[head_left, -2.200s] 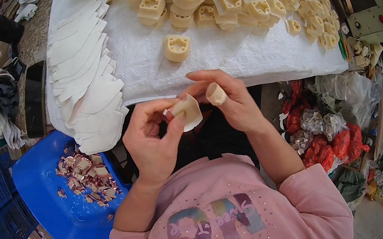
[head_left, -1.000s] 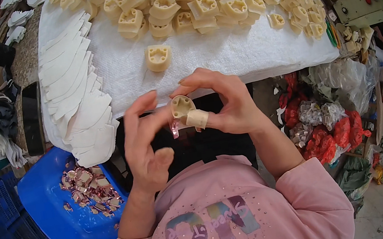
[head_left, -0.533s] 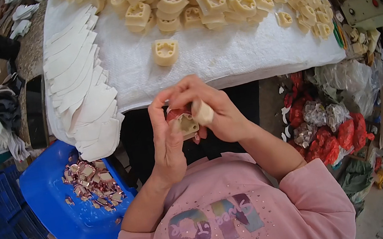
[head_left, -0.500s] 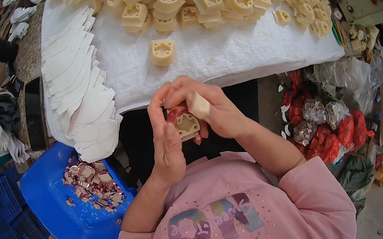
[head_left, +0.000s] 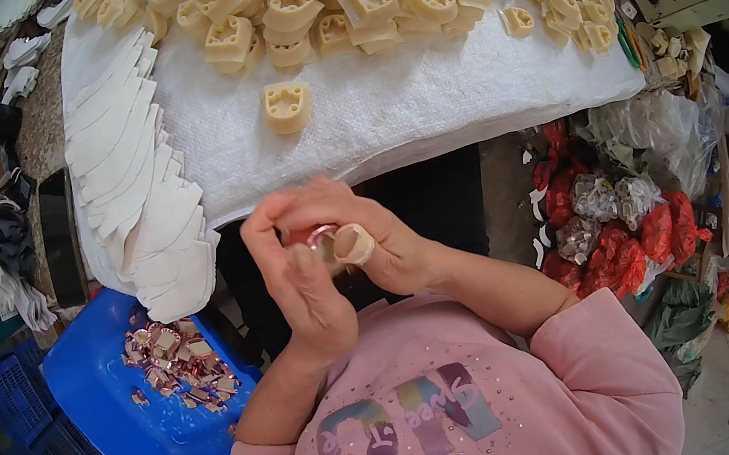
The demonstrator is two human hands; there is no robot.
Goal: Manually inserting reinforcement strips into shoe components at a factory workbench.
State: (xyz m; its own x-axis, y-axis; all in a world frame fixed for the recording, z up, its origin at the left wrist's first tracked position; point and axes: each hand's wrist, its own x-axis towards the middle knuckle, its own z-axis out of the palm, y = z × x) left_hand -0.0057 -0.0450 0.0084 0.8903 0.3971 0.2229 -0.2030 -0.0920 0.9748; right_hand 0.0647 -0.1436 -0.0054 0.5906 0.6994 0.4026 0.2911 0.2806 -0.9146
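Your small pink-and-cream piece (head_left: 322, 243) sits between both hands, with a single cream moulded block (head_left: 287, 108) at twelve o'clock from it on the white-covered surface (head_left: 240, 173) and a blue tub (head_left: 132, 450) of metallic-pink fragments (head_left: 177, 360) at eight. It looks light and stiff; its glossy part is probably slippery and easily marked, so take it by the plain side walls. Your right hand (head_left: 392, 247) holds it, the pale thumb cover (head_left: 354, 245) against its three-o'clock side. Your left hand (head_left: 302, 286) arches around nine o'clock, fingers narrowly curled; whether they grip, I cannot tell.
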